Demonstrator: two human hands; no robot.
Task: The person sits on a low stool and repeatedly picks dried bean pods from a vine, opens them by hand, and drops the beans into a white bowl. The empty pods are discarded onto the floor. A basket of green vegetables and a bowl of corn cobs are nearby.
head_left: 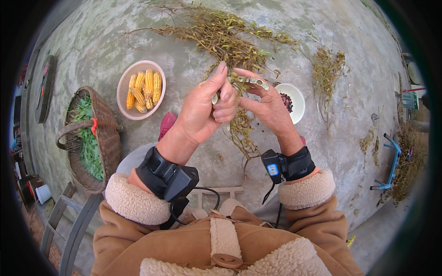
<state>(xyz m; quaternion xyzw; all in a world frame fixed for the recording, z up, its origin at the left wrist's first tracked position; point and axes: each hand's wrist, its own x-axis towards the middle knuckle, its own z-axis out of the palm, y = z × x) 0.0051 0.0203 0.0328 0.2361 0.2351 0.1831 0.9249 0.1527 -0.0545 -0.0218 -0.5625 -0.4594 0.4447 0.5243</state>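
My left hand [207, 106] is closed in a fist, thumb up, around part of a dried bean plant [242, 131] whose yellow-brown stems hang below it. Close on its right, my right hand [271, 110] pinches a split bean pod [252, 80], with pale seed hollows showing along its length. Small green pods sit between the two hands. Partly behind my right hand stands a white bowl [299, 105] with dark red and purple beans [287, 102] in it. Farther off, a heap of dried bean plants [221, 39] lies on the ground.
On the left, a pink basin [121, 94] holds several corn cobs [146, 87]. Beside it is a wicker basket [108, 133] of green leaves [87, 138]. More dried plants [328, 69] lie at right, near a blue metal frame [394, 161]. A ladder-like frame [69, 221] stands lower left.
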